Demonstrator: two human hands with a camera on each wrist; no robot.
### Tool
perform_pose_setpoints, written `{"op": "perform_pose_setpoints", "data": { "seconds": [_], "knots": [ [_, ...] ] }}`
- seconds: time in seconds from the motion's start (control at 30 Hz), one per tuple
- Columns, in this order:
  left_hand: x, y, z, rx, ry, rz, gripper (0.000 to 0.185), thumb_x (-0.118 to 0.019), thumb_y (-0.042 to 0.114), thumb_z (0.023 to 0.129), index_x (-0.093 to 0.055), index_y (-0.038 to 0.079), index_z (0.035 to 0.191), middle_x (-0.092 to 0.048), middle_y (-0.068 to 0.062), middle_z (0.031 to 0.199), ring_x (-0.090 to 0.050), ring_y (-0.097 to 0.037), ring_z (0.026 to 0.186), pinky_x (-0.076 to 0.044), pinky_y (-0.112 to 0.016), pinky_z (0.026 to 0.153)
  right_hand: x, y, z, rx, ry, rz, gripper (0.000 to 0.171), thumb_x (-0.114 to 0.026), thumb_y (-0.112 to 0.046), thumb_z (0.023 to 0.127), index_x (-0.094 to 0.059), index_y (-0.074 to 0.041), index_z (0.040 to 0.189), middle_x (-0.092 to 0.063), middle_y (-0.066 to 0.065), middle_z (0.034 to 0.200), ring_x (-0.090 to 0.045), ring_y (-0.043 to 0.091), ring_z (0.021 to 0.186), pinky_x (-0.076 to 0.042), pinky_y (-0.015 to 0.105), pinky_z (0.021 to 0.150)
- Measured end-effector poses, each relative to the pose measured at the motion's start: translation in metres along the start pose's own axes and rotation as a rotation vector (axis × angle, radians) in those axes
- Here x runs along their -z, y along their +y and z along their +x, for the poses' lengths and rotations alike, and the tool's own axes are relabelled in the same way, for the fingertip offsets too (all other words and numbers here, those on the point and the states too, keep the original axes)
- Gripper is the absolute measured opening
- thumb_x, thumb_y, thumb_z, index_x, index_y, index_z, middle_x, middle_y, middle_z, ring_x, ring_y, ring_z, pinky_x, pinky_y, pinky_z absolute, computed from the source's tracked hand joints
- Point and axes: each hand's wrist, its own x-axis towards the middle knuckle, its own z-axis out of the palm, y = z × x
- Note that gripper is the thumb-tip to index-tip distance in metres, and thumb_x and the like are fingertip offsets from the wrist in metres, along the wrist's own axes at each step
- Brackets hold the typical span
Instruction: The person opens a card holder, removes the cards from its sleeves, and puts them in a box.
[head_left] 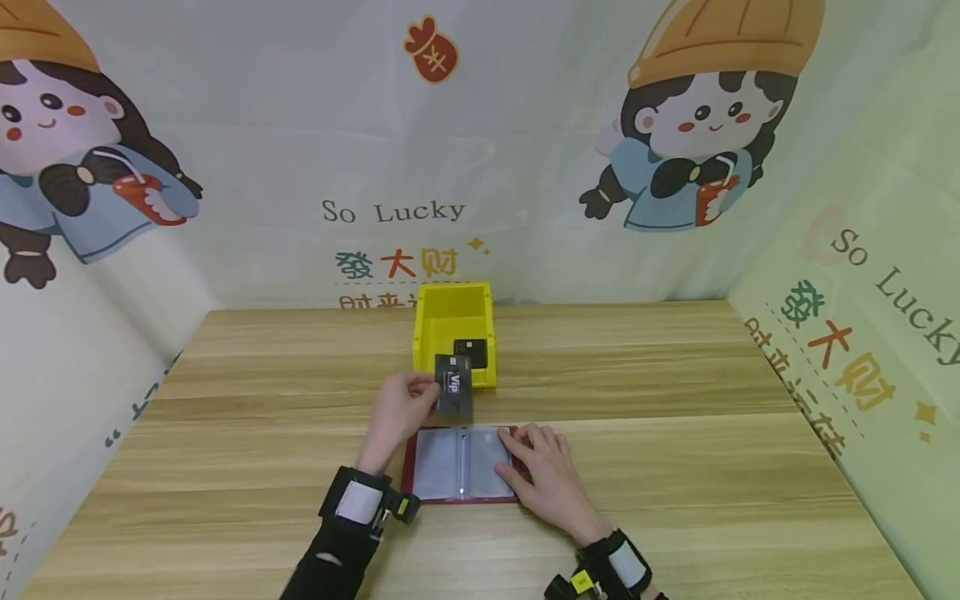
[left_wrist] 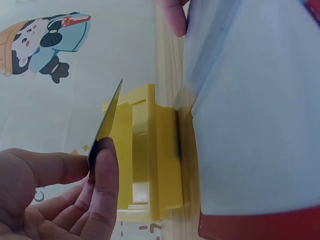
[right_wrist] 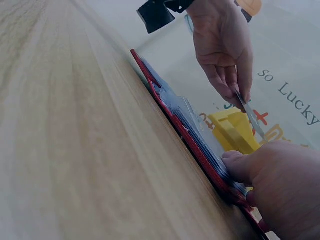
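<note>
My left hand point(head_left: 402, 408) pinches a black card point(head_left: 453, 383) printed "Vip" between thumb and fingers. The card is tilted up, between the yellow bin and a small card album. Seen from the left wrist, the card point(left_wrist: 106, 122) shows nearly edge-on. Red covers frame the album point(head_left: 438, 464), which lies open on the table with clear plastic sleeves spread. My right hand point(head_left: 551, 479) rests on the album's right side. Its thumb and index finger lie on the right page; the other fingers extend past the edge. In the right wrist view, the thumb point(right_wrist: 237, 167) presses the stacked sleeves.
Behind the album stands an open yellow bin point(head_left: 453, 312) with another black card point(head_left: 471, 352) inside, near its front. The wooden table point(head_left: 675, 400) meets a printed cloth backdrop point(head_left: 525, 167) at the back and sides.
</note>
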Motion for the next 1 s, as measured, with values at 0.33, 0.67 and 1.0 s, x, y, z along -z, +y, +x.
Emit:
{"op": "perform_pose_setpoints", "data": {
  "seconds": [0.33,0.67,1.0],
  "knots": [
    [-0.013,0.003,0.017,-0.058,0.055,-0.038,0.032,-0.061,0.000,0.098,-0.068,-0.013,0.126,-0.074,-0.028,0.102,-0.070,-0.027,0.070,-0.045,-0.021,0.059,0.001,-0.001,0.000,-0.018,-0.011,0.020,0.046,-0.072,-0.024,0.100,-0.066,-0.004,0.141,-0.056,0.005,0.113,-0.046,0.023,0.106,-0.033,0.045,0.095],
    [-0.021,0.006,0.031,-0.087,0.108,-0.038,0.033,-0.059,0.000,0.099,-0.065,-0.014,0.129,-0.072,-0.030,0.107,-0.073,-0.036,0.085,-0.053,-0.026,0.065,0.001,-0.001,-0.001,-0.005,-0.005,0.001,0.046,-0.072,-0.023,0.100,-0.066,-0.004,0.141,-0.056,0.005,0.113,-0.046,0.022,0.105,-0.033,0.044,0.094],
    [-0.029,0.011,0.045,-0.081,0.146,-0.001,0.035,-0.058,0.001,0.103,-0.062,-0.008,0.136,-0.069,-0.026,0.112,-0.069,-0.033,0.089,-0.052,-0.029,0.070,0.001,0.000,0.000,-0.015,-0.013,0.013,0.047,-0.072,-0.024,0.100,-0.066,-0.005,0.142,-0.056,0.006,0.115,-0.046,0.023,0.106,-0.034,0.045,0.095]
  ]
}}
